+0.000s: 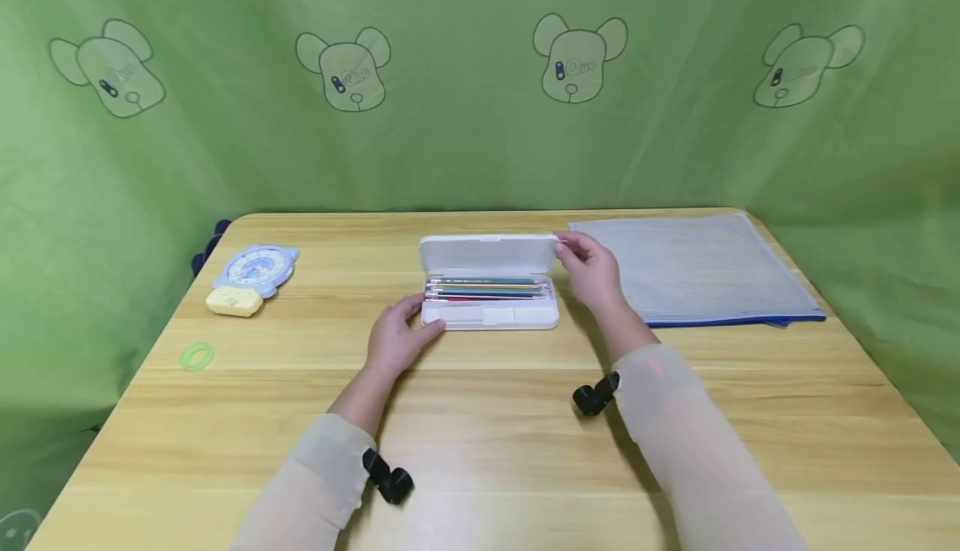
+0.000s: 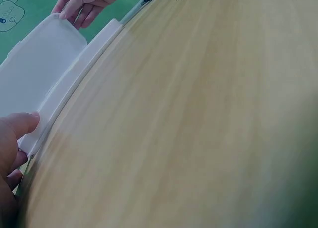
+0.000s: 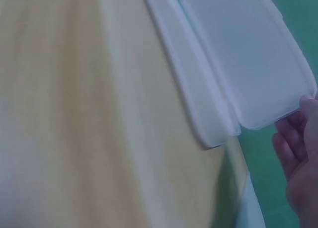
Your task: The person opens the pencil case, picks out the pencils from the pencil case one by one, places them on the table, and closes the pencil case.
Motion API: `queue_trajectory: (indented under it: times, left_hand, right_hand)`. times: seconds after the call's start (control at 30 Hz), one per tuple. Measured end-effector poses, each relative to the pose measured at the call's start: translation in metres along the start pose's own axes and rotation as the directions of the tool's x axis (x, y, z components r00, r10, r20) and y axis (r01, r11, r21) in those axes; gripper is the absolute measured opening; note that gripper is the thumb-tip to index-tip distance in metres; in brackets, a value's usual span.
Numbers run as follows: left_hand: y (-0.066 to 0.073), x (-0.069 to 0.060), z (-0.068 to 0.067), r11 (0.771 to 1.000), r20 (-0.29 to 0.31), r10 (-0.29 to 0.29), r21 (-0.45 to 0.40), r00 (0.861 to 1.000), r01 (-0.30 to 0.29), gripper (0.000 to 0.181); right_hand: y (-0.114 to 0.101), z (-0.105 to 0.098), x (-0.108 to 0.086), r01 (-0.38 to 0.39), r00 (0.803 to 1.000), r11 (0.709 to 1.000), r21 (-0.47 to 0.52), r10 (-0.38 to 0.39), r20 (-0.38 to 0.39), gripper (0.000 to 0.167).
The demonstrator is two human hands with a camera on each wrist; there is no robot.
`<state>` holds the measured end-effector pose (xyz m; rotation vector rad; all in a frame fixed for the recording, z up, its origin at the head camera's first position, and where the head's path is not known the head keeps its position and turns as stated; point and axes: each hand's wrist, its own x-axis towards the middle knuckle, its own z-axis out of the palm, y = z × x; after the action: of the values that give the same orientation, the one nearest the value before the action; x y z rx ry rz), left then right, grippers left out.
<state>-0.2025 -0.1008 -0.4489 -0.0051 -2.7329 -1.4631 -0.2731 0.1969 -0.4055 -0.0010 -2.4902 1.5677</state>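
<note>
A white pencil case (image 1: 489,324) lies on the table with its lid (image 1: 487,255) raised upright. Several pencils (image 1: 487,288) lie side by side in its rear compartment. At the case's left end, my left hand (image 1: 393,338) grips the base, thumb at the front edge and fingers along the side. My right hand (image 1: 592,272) pinches the lid's upper right corner between thumb and fingers. The right wrist view shows that corner of the lid (image 3: 258,69) held by the right hand (image 3: 300,143). In the left wrist view, the left thumb (image 2: 22,123) presses on the base's rim.
Right of the case lies a mesh zip pouch (image 1: 712,272) with a blue edge. On the left stand a light blue clock-like toy (image 1: 258,267), a pale yellow block (image 1: 234,301) touching it, and a green ring (image 1: 197,356). A green curtain (image 1: 465,159) hangs behind the table.
</note>
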Motion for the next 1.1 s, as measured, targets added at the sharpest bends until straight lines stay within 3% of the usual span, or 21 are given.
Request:
queue_trajectory:
  times: [0.2,0.5,0.7,1.1]
  left_hand:
    - [0.002,0.001,0.000,0.999,0.003,0.034,0.041,0.999,-0.034,0.062]
    - [0.001,0.000,0.002,0.998,-0.006,0.038,0.056,0.999,-0.037,0.061]
    - [0.001,-0.001,0.003,0.997,-0.003,0.044,0.067,0.999,-0.044,0.061]
    - [0.001,-0.003,0.001,0.995,-0.003,0.038,0.097,0.999,-0.037,0.062]
  right_hand:
    - [0.001,-0.001,0.009,-0.045,0.999,0.999,-0.016,0.044,-0.028,0.036]
    - [0.010,0.004,0.011,-0.095,0.994,0.987,-0.127,0.101,0.039,0.058]
    - [0.014,0.010,0.012,-0.121,0.993,0.987,-0.107,0.121,-0.014,0.053]
    - [0.014,0.010,0.009,-0.053,0.999,0.994,-0.092,0.052,-0.012,0.051]
